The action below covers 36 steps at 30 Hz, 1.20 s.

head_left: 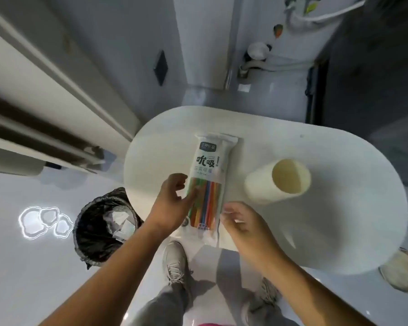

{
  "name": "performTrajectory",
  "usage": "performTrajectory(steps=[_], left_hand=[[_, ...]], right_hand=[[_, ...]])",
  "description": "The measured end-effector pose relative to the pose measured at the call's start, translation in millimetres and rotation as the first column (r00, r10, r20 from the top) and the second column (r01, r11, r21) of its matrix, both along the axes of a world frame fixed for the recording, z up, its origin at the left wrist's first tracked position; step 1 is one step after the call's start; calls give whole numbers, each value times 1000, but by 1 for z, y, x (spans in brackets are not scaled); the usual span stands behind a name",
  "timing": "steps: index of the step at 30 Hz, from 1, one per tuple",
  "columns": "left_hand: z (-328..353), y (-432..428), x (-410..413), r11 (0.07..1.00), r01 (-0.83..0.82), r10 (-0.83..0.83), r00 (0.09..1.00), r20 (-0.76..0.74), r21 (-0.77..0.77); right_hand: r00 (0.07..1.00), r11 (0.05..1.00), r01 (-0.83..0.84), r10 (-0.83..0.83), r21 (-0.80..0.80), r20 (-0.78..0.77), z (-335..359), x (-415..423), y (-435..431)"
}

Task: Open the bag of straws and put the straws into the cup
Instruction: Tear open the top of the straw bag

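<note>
A long white bag of straws (pixel 210 165) lies flat on the white oval table (pixel 339 220), its clear lower half showing coloured straws (pixel 205 203). A cream cup (pixel 278 182) stands to the right of the bag, its mouth empty. My left hand (pixel 172 203) rests at the bag's left edge, fingers curled and touching the plastic. My right hand (pixel 243 224) hovers by the bag's lower right corner with fingers loosely apart; whether it touches the bag is unclear.
A bin with a black liner (pixel 104 227) holding some paper stands on the floor left of the table. My shoes (pixel 174 262) are under the table's near edge. A round pale object (pixel 400 269) sits on the floor at right.
</note>
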<state>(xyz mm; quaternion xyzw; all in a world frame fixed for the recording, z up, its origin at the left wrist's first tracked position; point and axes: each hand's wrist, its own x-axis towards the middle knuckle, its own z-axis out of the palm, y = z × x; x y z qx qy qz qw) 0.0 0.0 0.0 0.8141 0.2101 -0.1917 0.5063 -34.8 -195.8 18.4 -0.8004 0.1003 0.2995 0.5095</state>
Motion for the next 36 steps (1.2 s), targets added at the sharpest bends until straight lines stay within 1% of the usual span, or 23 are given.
performTrajectory(steps=[3, 4, 6, 9, 12, 15, 19, 22, 25, 29, 32, 34, 36], left_hand=[[-28, 4, 5, 998, -24, 21, 998, 55, 54], [-33, 4, 7, 998, -13, 10, 999, 48, 66], [-43, 4, 9, 993, 30, -36, 998, 47, 113], [-57, 3, 11, 970, 102, -124, 988, 89, 219], [-63, 2, 14, 960, 129, -165, 978, 130, 249], [-72, 3, 17, 971, 96, -136, 975, 176, 219], [-83, 4, 14, 994, 20, -46, 967, 251, 104], [-85, 1, 8, 1000, -18, 14, 936, 352, 6], [-83, 0, -4, 1000, 1, 4, 885, 466, -10], [-66, 1, -31, 999, 34, -7, 824, 566, -37], [-52, 3, -54, 998, 12, 26, 797, 604, -59], [-41, 3, -69, 994, -4, 69, 776, 627, -106], [-29, 0, -81, 993, -11, 85, 767, 636, -120]], right_hand=[[999, 999, 41, -41, 19, 34, -32, 4, 9], [998, 998, 52, -53, 31, 32, -40, 6, 12], [994, 994, 80, -85, 73, 68, -59, 8, 17], [981, 976, 142, -161, 163, 106, -81, 12, 22], [966, 957, 170, -209, 235, 151, -97, 16, 23], [951, 938, 191, -250, 290, 184, -111, 18, 23], [938, 897, 182, -281, 403, 201, -127, 22, 18], [926, 887, 153, -282, 435, 250, -132, 25, 17], [909, 886, 167, -308, 432, 280, -130, 24, 17], [923, 873, 156, -295, 461, 248, -109, 9, 27], [904, 893, 101, -266, 438, 334, -81, -8, 35], [865, 903, 91, -281, 420, 415, -60, -22, 36], [841, 903, 64, -277, 424, 464, -41, -32, 33]])
